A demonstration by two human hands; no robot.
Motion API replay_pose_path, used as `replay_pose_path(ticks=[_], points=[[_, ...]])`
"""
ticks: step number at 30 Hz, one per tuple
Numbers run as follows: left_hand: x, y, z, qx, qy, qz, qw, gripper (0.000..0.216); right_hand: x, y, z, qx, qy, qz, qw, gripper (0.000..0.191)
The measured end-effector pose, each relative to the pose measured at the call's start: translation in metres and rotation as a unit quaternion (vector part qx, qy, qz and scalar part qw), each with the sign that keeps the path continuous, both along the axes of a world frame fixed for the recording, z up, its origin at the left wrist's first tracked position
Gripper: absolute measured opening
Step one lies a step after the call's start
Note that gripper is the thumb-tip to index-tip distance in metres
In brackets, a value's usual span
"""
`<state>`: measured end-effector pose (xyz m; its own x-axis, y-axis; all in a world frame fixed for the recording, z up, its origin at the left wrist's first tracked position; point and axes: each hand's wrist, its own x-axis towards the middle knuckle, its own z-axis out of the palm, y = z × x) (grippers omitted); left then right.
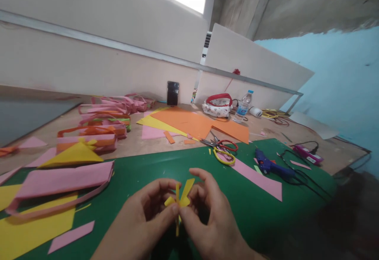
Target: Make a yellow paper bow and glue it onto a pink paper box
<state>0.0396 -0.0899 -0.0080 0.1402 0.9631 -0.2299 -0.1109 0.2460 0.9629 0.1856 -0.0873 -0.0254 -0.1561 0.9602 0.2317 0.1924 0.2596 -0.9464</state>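
Note:
Between my two hands, low in the middle of the head view, is a small yellow bow (186,192) that looks made of foam or felt strips. A narrow yellow strip stands upright across its centre. My left hand (149,208) pinches it from the left with thumb and fingers. From the other side my right hand (207,208) grips it, thumb against the centre and index finger raised. The fingers hide part of the bow. Under both hands lies a green mat (139,177).
Pink handbag shapes (65,179) and a folded yellow piece (74,154) lie left. Scissors (223,153), a pink strip (257,179) and a blue glue gun (272,166) are right. Orange sheets (186,119), a phone (173,93), a pouch (217,108) and a water bottle (243,108) stand behind.

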Motion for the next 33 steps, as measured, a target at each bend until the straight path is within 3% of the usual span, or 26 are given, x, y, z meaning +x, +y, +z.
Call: replay_pose_path(ticks=[6,10,17,25,33], points=[[0.000,-0.003,0.002,-0.003,-0.009,-0.041,0.999,0.032,0.001,0.003,-0.003,-0.014,0.031,0.013,0.999,0.047],[-0.001,-0.002,0.004,0.008,0.003,-0.066,0.998,0.034,0.002,0.003,0.004,-0.026,0.012,0.015,0.999,0.046],[-0.002,0.000,0.001,-0.006,0.007,-0.023,1.000,0.036,0.008,0.001,0.022,-0.064,-0.021,0.026,0.997,0.044],[0.001,0.000,0.005,-0.028,0.020,0.010,0.999,0.028,0.020,0.003,0.025,-0.080,0.033,0.081,0.993,0.045],[0.002,-0.002,0.006,-0.013,0.036,0.041,0.998,0.032,0.028,-0.001,0.009,0.023,0.025,0.043,0.999,0.032]])
